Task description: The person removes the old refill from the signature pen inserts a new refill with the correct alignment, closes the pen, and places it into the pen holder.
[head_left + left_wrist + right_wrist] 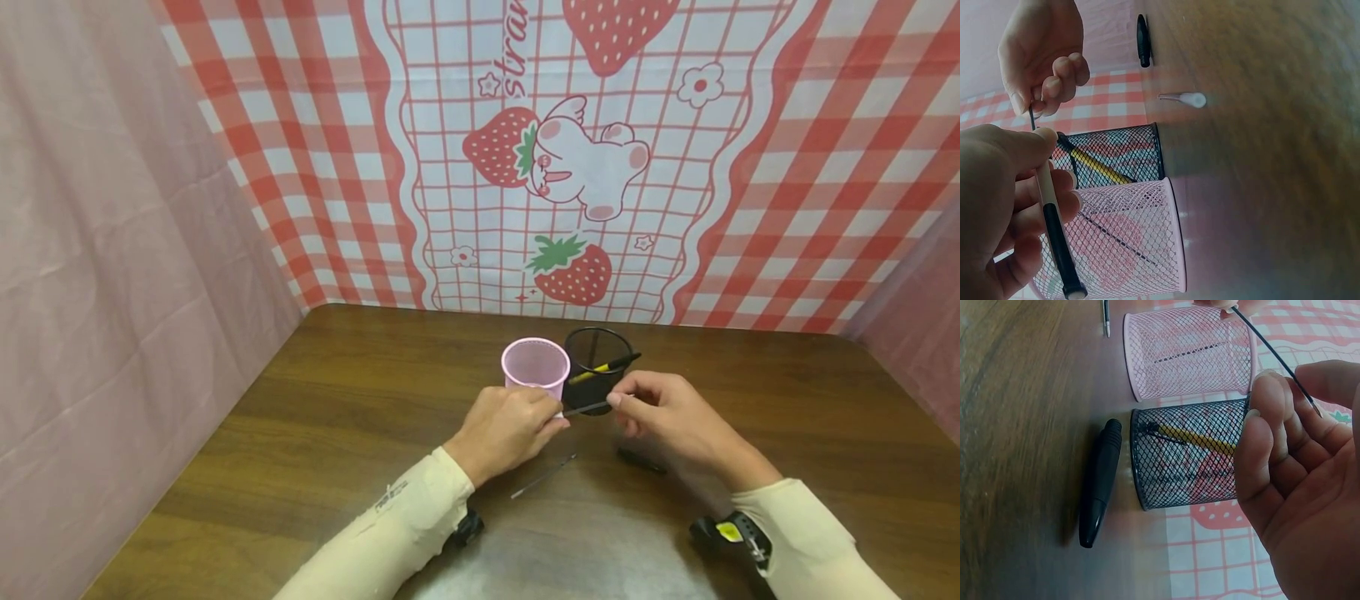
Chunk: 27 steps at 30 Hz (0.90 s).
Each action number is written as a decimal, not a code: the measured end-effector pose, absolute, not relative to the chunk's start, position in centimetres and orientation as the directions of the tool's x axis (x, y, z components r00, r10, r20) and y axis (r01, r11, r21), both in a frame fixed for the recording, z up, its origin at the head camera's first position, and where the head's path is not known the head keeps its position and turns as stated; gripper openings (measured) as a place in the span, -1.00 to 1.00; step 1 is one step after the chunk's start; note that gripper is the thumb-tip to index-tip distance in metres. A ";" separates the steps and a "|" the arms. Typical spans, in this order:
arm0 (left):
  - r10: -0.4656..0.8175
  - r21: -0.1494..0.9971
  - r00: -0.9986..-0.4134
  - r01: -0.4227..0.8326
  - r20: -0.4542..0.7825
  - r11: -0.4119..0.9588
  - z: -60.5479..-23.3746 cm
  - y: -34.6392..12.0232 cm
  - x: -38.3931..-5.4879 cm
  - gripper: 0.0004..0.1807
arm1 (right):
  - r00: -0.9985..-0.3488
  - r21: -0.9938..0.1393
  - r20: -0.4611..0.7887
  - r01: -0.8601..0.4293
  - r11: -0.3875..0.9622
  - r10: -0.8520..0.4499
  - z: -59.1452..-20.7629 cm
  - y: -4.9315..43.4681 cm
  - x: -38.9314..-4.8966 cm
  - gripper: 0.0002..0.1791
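My left hand (510,429) grips a white pen barrel with a black section (1061,250), just in front of the pink mesh cup. A thin dark pen refill (1275,355) sticks out of the barrel's end toward the right. Its pointed metal tip lies by the fingers of my right hand (667,421), which pinches it between thumb and fingers in the head view. The part of the refill toward the barrel is hidden by the left fingers. A second thin refill (543,477) lies on the table between the forearms. Below the right hand lies a black pen piece (1100,484).
The pink mesh cup (536,342) stands beside a black mesh cup (1138,459), which holds a yellow and black pen (603,367). The wooden table (337,400) meets a strawberry-print cloth (450,192) at the back.
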<state>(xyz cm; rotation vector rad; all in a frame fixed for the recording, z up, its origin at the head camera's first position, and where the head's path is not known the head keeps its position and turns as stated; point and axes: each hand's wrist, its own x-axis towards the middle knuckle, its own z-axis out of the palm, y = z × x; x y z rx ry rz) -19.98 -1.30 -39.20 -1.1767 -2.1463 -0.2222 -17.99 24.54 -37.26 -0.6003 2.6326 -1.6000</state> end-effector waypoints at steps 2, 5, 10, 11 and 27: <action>0.684 -0.166 -0.367 0.797 0.631 0.581 -39.2 -1.3 -20.0 -0.80 | -0.925 -0.849 0.203 -0.329 0.414 -0.320 -37.2 24.6 -18.0 -0.82; 0.679 -0.169 -0.367 0.792 0.636 0.587 -39.2 -1.3 -20.0 -0.80 | -0.923 -0.844 0.224 -0.344 0.412 -0.313 -37.2 24.8 -18.1 -0.82; 0.671 -0.167 -0.372 0.786 0.641 0.595 -39.2 -1.3 -19.9 -0.79 | -0.916 -0.830 0.277 -0.381 0.408 -0.291 -37.1 24.9 -18.0 -0.80; 0.670 -0.166 -0.371 0.787 0.643 0.595 -39.2 -1.3 -19.9 -0.79 | -0.913 -0.826 0.289 -0.390 0.408 -0.287 -37.1 24.9 -18.0 -0.79; 0.664 -0.142 -0.376 0.796 0.647 0.589 -39.3 -1.4 -19.9 -0.78 | -0.925 -0.808 0.323 -0.379 0.451 -0.200 -37.2 25.2 -18.4 -0.65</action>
